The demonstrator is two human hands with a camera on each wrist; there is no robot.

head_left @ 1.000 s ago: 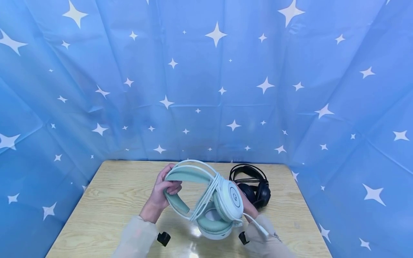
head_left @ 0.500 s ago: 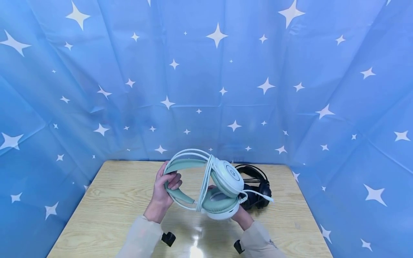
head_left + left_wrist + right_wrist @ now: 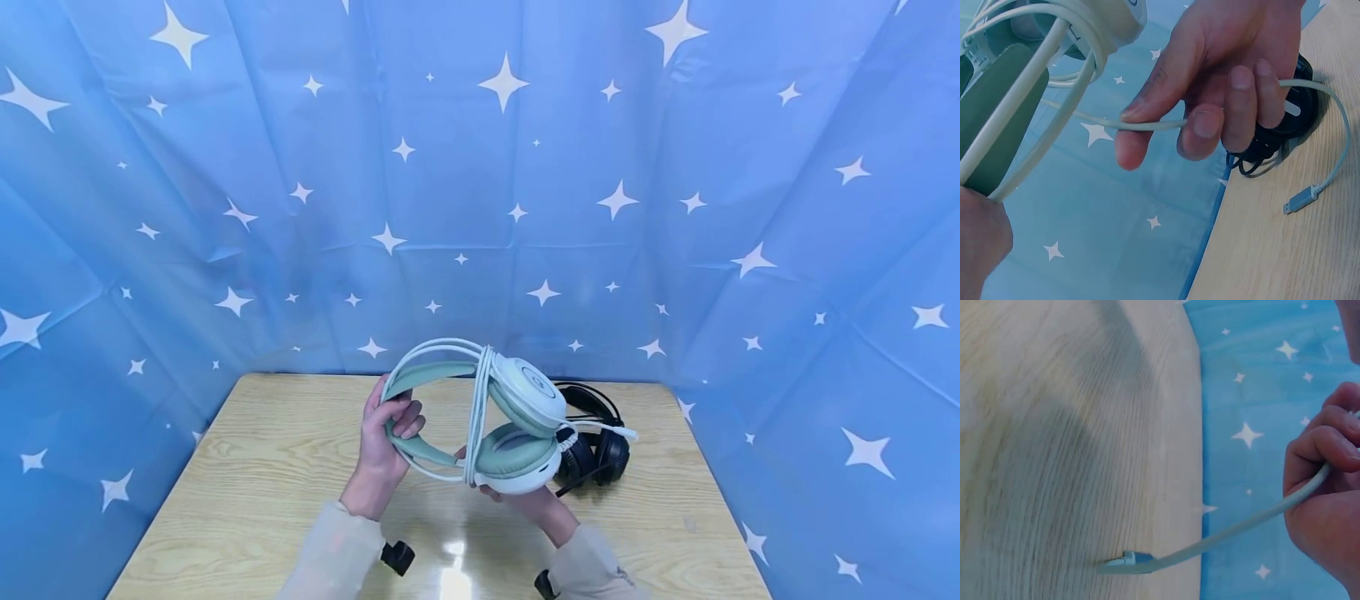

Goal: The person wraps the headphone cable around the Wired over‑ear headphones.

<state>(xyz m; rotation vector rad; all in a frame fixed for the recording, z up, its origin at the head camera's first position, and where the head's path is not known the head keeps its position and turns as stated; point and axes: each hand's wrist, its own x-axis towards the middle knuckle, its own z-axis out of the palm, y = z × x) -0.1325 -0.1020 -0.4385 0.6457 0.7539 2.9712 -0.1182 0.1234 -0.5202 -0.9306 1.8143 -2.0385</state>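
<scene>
A white over-ear headset [image 3: 525,400] with mint-green pads is held in the air above the table. Its white cable [image 3: 477,417] is wound around the headband and earcups. My left hand [image 3: 386,437] grips the headband at its top. My right hand [image 3: 536,508] is under the lower earcup, partly hidden by it in the head view. In the left wrist view, the right hand [image 3: 1229,81] pinches the cable between thumb and fingers. The loose tail runs out past the little finger to a USB plug [image 3: 1302,200]. That plug [image 3: 1138,561] also shows in the right wrist view.
A black headset [image 3: 600,450] with its cable bundled lies on the right of the wooden table [image 3: 247,467], behind the white one. Blue star-printed curtains [image 3: 450,183] stand around the table's back and sides.
The white headset has risen and turned, its mic boom now pointing rightward. My right hand has moved from behind the earcups to underneath, toward the left. The left hand keeps its grip.
</scene>
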